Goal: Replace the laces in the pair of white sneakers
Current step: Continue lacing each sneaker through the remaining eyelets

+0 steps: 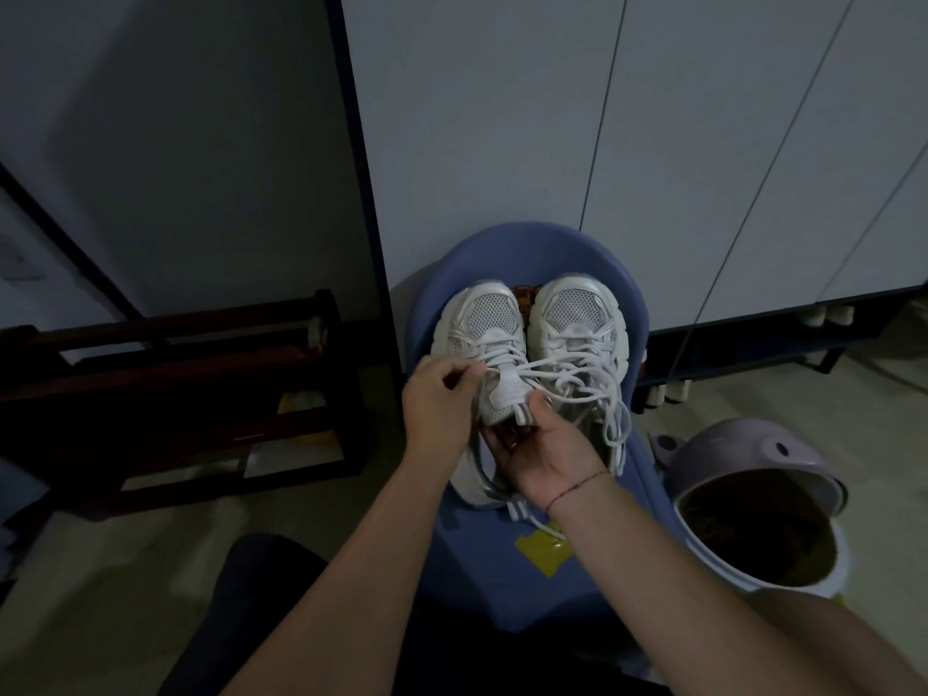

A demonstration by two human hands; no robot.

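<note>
Two white sneakers stand side by side, toes away from me, on a blue plastic chair point(547, 248). My left hand point(439, 409) pinches a white lace at the left sneaker point(484, 334), beside its tongue. My right hand point(547, 452) grips the left sneaker's tongue from below, thumb on top. Loosened white laces point(597, 389) trail across the right sneaker point(582, 319) and hang over its near side. The heels of both shoes are hidden behind my hands.
A lilac-lidded white bin point(753, 489) stands open at the right of the chair. A dark wooden rack point(176, 394) sits at the left. White cabinet doors point(653, 143) rise behind the chair. A yellow patch point(545, 550) lies on the chair seat near me.
</note>
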